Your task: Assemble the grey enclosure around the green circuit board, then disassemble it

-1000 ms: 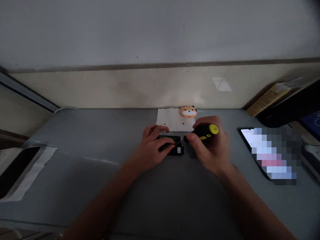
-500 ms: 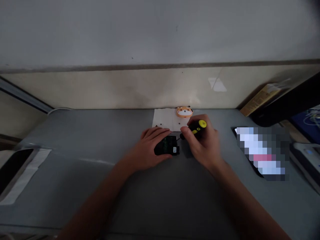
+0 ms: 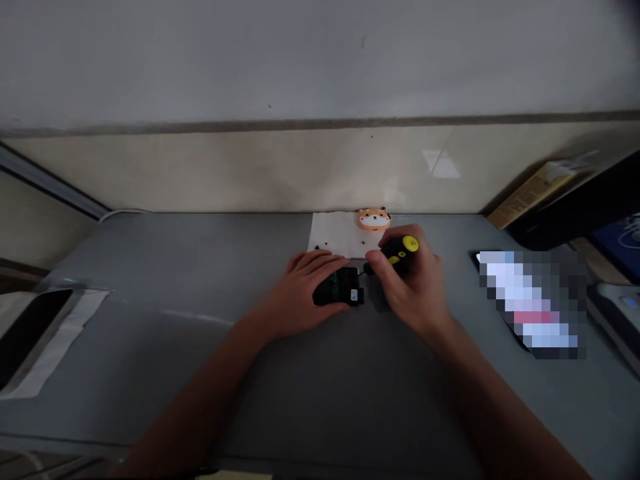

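My left hand (image 3: 300, 293) is closed around the left part of a small dark device (image 3: 344, 287) that lies on the grey table. A green circuit board seems to show on it, with a small white label near its right end. My right hand (image 3: 415, 283) grips a black and yellow screwdriver (image 3: 400, 253) by its thick handle. The screwdriver is tilted, and its short shaft reaches the device's upper right edge; whether the tip sits in a screw I cannot tell. Behind the device lies a sheet of white paper (image 3: 340, 230) with several tiny dark bits on it.
An orange animal-face case (image 3: 374, 219) rests on the paper's right corner. To the right are a phone (image 3: 525, 303) with a blurred screen, a yellowish box (image 3: 530, 193) and a grey device (image 3: 617, 320). At far left, a dark flat object (image 3: 35, 333) lies on white paper.
The whole view has shifted slightly, so the table's things appear a little higher and further right. Both hands keep the same hold on the device and screwdriver.
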Demonstrator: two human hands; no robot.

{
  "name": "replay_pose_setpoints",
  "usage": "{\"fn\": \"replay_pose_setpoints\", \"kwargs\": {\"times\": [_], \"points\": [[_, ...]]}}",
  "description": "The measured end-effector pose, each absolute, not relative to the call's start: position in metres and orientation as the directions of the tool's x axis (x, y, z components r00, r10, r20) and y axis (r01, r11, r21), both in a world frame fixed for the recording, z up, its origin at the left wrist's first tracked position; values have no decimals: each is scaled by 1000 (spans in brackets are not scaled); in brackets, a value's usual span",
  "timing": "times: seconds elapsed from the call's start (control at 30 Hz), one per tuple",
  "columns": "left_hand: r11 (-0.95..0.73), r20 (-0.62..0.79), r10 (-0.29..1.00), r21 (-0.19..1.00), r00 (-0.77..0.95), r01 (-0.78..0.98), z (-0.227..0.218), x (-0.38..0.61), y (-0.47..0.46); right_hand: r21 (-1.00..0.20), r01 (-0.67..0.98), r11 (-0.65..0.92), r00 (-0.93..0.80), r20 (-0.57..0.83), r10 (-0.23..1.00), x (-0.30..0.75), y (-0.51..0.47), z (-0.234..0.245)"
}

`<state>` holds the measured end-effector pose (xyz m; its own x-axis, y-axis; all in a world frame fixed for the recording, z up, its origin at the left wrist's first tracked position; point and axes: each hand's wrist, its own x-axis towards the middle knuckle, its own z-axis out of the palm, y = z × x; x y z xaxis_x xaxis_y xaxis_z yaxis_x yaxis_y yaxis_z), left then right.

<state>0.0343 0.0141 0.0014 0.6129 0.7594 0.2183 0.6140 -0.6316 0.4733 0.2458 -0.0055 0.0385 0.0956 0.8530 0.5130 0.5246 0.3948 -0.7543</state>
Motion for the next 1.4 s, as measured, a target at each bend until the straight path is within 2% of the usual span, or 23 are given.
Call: {"fn": "replay_pose_setpoints", "kwargs": {"times": [0.67, 0.87, 0.97, 1.07, 1.13, 1.2, 1.27, 1.4], "points": [[-636, 228, 762, 438, 606, 636, 2, 37, 14, -751, 534, 388, 93, 509, 856, 240, -5, 44], [-657, 248, 744, 442, 621, 610, 1, 38, 14, -778, 545, 313, 198, 482, 853, 227, 2, 49], [-659, 247, 741, 444, 625, 607, 2, 38, 13, -789, 516, 334, 200, 490, 849, 223, 13, 48], [-661, 242, 737, 457, 632, 596, 4, 38, 13, -802, 406, 438, 148, 530, 835, 223, 24, 46], [-671, 258, 728, 463, 635, 579, 5, 38, 13, -846, 229, 482, 81, 510, 857, 224, 29, 45], [-687, 283, 713, 462, 641, 561, 5, 37, 13, -895, 19, 447, -3, 447, 895, 225, 31, 44], [-703, 302, 699, 458, 648, 544, 4, 37, 14, -915, -124, 383, -57, 392, 918, 225, 29, 44], [-702, 316, 701, 462, 639, 542, 1, 39, 14, -914, -217, 343, -27, 357, 934, 224, 22, 42]]}}
